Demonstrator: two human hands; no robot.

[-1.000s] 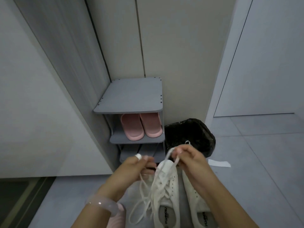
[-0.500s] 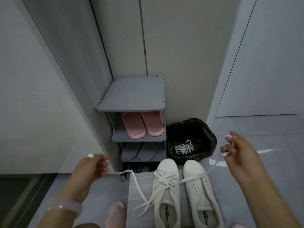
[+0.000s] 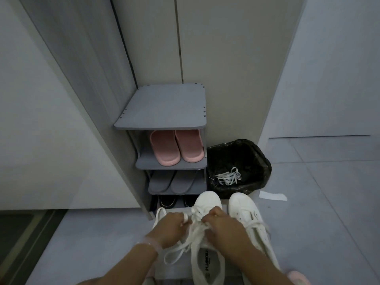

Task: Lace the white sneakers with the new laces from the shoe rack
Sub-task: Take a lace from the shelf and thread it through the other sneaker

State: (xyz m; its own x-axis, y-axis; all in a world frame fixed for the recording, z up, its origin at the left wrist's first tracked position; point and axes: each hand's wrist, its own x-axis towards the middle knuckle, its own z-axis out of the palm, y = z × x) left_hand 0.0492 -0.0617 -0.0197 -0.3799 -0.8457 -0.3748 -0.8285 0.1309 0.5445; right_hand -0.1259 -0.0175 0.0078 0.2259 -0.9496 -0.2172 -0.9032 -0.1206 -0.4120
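While both hands work close together over the left white sneaker (image 3: 206, 239), the left hand (image 3: 167, 231) has its fingers curled round a strand of the white lace (image 3: 190, 231), and the right hand (image 3: 223, 227) pinches the lace just beside it, knuckles up, at the shoe's eyelets. A loop of the lace rises at the left hand's far side, and loose ends trail down toward the left wrist, which wears a pale bracelet (image 3: 152, 242). Both forearms reach in from the bottom edge. The right white sneaker (image 3: 249, 219) stands just beside the first, toe pointing the same way, its lace lying across its top. Both shoes sit on a low grey platform (image 3: 174, 270) on the tiled floor. Beyond the toes stands a bin with a black liner (image 3: 257, 157); a tangle of white laces (image 3: 228, 177) lies inside it. Touching the bin's left side is a grey shoe rack (image 3: 162, 108): pink slippers (image 3: 176, 147) on one shelf, grey slippers (image 3: 170, 182) below, dark shoes (image 3: 168, 200) at the bottom. A white paper strip (image 3: 272, 195) lies on the floor near the bin.
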